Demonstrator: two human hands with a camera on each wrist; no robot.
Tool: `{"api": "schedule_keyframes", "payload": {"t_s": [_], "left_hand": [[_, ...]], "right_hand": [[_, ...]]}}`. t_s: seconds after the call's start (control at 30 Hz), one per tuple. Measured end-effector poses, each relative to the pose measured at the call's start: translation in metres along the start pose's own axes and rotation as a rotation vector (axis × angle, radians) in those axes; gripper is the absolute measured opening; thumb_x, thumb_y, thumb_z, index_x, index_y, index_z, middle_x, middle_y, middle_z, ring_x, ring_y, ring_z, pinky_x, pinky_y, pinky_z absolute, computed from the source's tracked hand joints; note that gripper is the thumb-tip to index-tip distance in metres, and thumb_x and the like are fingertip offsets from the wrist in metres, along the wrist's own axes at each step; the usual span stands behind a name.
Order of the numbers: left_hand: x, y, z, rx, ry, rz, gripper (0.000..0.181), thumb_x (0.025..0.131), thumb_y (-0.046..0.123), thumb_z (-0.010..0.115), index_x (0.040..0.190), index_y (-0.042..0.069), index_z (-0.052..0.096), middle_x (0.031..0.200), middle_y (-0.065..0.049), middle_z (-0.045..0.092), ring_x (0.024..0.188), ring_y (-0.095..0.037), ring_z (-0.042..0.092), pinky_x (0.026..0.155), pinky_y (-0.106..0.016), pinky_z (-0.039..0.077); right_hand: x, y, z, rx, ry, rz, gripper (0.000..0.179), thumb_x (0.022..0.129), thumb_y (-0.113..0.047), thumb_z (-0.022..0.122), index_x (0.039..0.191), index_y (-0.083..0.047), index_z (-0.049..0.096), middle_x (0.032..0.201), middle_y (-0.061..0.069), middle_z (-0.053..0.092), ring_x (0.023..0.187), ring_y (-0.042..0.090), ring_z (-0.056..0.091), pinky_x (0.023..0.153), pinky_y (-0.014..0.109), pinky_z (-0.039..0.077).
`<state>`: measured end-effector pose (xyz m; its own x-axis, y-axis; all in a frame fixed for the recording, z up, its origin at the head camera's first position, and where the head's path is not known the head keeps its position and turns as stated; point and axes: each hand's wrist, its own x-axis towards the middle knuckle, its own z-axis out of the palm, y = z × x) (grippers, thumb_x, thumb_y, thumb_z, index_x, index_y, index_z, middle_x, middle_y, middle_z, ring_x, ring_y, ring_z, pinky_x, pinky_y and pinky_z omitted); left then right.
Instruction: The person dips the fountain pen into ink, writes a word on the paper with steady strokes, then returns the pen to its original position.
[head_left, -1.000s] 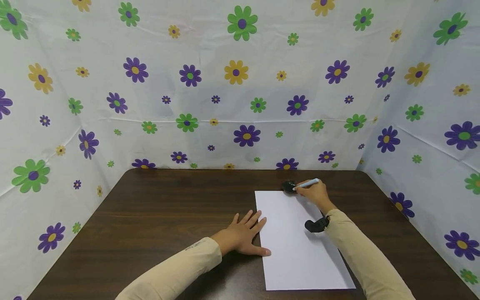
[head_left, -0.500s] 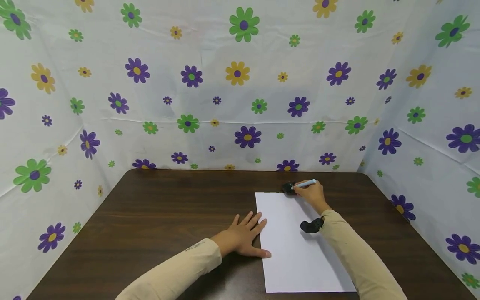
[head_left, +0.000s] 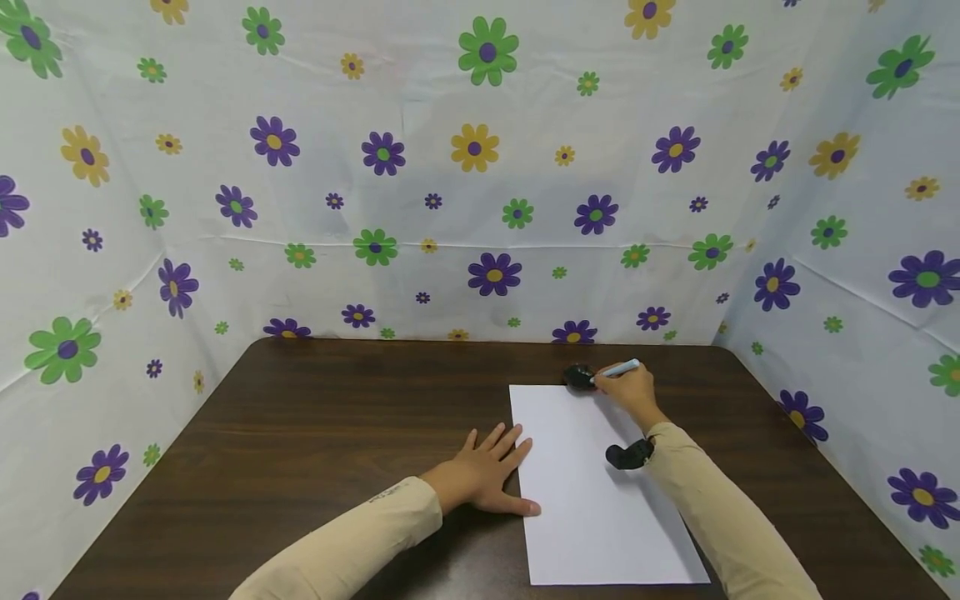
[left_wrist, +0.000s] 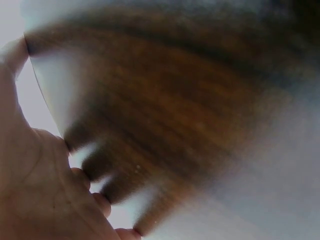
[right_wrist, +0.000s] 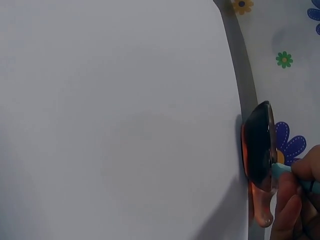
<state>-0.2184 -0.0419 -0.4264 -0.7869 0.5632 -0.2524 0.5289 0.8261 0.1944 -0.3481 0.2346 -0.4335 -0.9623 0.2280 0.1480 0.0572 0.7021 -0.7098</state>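
In the head view my left hand point(head_left: 487, 477) lies flat with spread fingers on the table and on the left edge of a white sheet of paper point(head_left: 585, 517). Its palm and fingers also show at the left of the left wrist view. My right hand point(head_left: 628, 393) pinches a slim light-blue pen point(head_left: 618, 367) beyond the sheet's far edge. The pen's lower end meets a dark, glossy, rounded object point(head_left: 579, 377). In the right wrist view, this dark object point(right_wrist: 258, 147) shows an orange-lit side and a pale, rounded stub below; its kind is unclear.
The dark brown wooden table point(head_left: 337, 400) extends left of the paper. White cloth with printed flowers point(head_left: 420, 108) encloses its back and sides. A black curved wrist device point(head_left: 628, 455) hangs over the sheet from my right wrist.
My right hand and the pen shift slightly left, then back right, staying at the dark object. My left hand keeps its place on the paper's edge.
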Motion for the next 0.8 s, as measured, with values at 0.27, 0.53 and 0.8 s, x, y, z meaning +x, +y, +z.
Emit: {"api": "schedule_keyframes", "payload": {"t_s": [0.27, 0.53, 0.8], "left_hand": [[-0.0028, 0.0006, -0.0018, -0.007, -0.004, 0.001, 0.095, 0.082, 0.075, 0.049, 0.155, 0.026, 0.016, 0.162, 0.000, 0.004, 0.148, -0.024, 0.004, 0.115, -0.058, 0.008], [-0.0026, 0.0016, -0.0014, -0.003, -0.002, 0.002, 0.095, 0.082, 0.076, 0.048, 0.155, 0.026, 0.015, 0.162, 0.000, 0.003, 0.148, -0.024, 0.004, 0.115, -0.058, 0.009], [-0.0011, -0.0007, 0.0000, -0.010, -0.003, 0.003, 0.095, 0.082, 0.075, 0.049, 0.155, 0.026, 0.015, 0.162, 0.001, 0.004, 0.148, -0.024, 0.004, 0.115, -0.058, 0.008]], "right_hand": [[-0.0047, -0.0066, 0.0057, -0.007, 0.013, -0.070, 0.021, 0.080, -0.022, 0.070, 0.090, -0.004, 0.076, 0.079, 0.010, 0.072, 0.076, 0.026, 0.064, 0.062, 0.030, 0.047], [-0.0068, -0.0060, 0.0071, 0.014, -0.002, -0.068, 0.023, 0.081, -0.021, 0.071, 0.094, -0.002, 0.075, 0.078, 0.010, 0.073, 0.075, 0.025, 0.066, 0.057, 0.026, 0.046], [-0.0056, -0.0035, 0.0043, 0.089, 0.016, -0.087, 0.022, 0.082, -0.020, 0.071, 0.097, -0.005, 0.075, 0.075, 0.006, 0.073, 0.070, 0.017, 0.065, 0.058, 0.022, 0.047]]}}
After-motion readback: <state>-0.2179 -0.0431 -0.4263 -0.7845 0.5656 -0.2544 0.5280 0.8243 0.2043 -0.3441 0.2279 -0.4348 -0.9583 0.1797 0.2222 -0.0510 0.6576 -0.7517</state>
